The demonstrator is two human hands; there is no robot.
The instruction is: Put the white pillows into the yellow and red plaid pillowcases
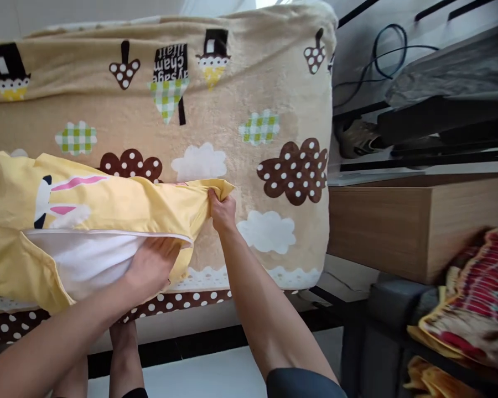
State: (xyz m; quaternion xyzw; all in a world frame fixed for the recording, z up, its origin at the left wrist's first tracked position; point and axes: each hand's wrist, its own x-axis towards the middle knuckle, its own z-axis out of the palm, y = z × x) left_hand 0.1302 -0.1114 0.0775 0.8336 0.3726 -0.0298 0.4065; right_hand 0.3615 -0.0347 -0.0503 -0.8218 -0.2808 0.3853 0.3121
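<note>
A yellow pillowcase (120, 202) with a white-and-pink rabbit print lies on the bed's left side, its long zipper opening (108, 231) facing me. Inside the opening shows a white pillow (89, 257). My left hand (151, 268) reaches into the right end of this opening, against the white pillow; the case's edge covers its fingertips, so its grip cannot be made out. My right hand (224, 210) is closed around the case's upper right corner, thumb on top, with a flap of yellow cloth sticking out past it.
Beneath the pillowcase spreads a beige blanket (249, 171) with clouds and dotted trees. A wooden drawer box (377, 226) stands right of the bed, near a dark rack holding folded red cloth (481, 293). Shoes (359, 138) and a blue cable (404, 41) lie farther back.
</note>
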